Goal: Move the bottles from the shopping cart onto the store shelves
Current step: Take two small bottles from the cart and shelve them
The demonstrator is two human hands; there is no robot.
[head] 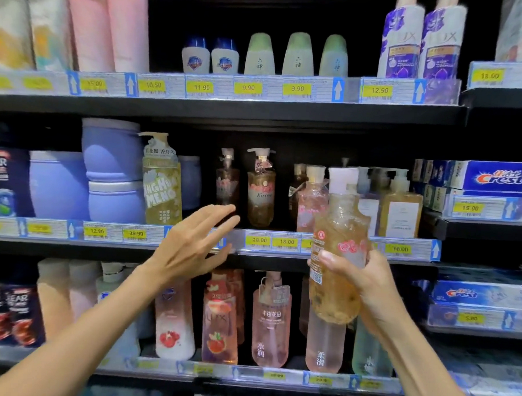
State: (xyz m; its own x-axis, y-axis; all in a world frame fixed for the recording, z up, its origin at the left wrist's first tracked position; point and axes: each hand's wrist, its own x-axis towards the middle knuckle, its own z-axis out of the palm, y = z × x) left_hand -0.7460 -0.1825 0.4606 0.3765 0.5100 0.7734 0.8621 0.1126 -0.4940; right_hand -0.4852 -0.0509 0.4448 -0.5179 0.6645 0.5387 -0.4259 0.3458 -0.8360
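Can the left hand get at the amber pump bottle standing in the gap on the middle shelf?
Probably yes: the left hand is open, holds nothing, and already points toward the amber pump bottle, with dark open shelf space around it.

Three green-capped bottles (297,54), two hands (192,245)

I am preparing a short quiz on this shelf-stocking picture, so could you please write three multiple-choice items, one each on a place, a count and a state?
1. Where is the amber bottle?
A. in the right hand
B. on the top shelf
C. in a cart

2. How many green-capped bottles stand on the top shelf?
A. one
B. three
C. five

3. What is the left hand doing?
A. gripping a jar
B. reaching open toward the middle shelf
C. holding a box

Answers: A, fingers wrap it; B, three stand side by side; B, fingers spread, holding nothing.
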